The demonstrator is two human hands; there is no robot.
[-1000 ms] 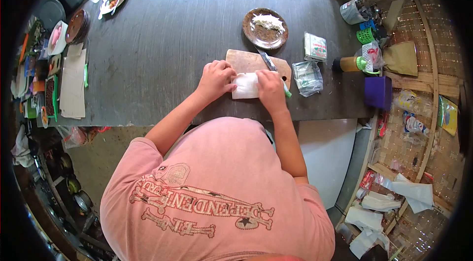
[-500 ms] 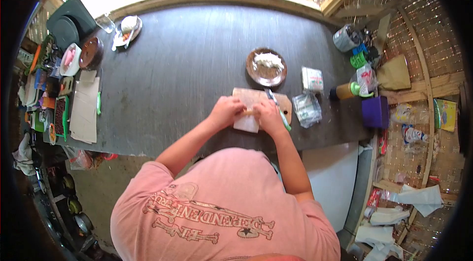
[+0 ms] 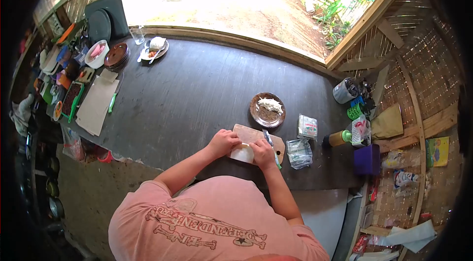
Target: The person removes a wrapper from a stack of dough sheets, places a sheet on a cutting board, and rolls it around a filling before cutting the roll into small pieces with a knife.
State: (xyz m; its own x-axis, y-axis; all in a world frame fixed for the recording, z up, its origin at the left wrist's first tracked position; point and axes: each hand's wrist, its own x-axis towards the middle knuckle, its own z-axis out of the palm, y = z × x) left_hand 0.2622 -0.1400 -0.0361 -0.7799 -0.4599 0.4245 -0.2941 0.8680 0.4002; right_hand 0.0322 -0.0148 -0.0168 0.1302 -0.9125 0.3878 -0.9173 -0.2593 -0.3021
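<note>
A thin white wrapper (image 3: pixel 242 154) lies on the wooden cutting board (image 3: pixel 245 132), with a narrow pale roll along its upper edge. My left hand (image 3: pixel 224 143) pinches the left end of that roll, fingers closed. At the right end my right hand (image 3: pixel 263 153) is closed on it too, resting over the board. A knife (image 3: pixel 267 137) with a green handle lies on the board just beyond my right hand, its handle partly covered. Above the board sits a brown plate (image 3: pixel 266 122) with white shreds (image 3: pixel 270 105) on it.
Right of the board lie a plastic packet (image 3: pixel 299 154) and a white pack (image 3: pixel 307 126). A bottle (image 3: pixel 337 138) and a purple box (image 3: pixel 367 159) stand at the right edge. Cardboard sheets (image 3: pixel 97 106) and a small plate of food (image 3: pixel 156 53) are at left.
The camera view has tilted upward, so the table and hands sit lower and more of the outdoors shows. Both hands stay on the roll; more of the white wrapper shows between them.
</note>
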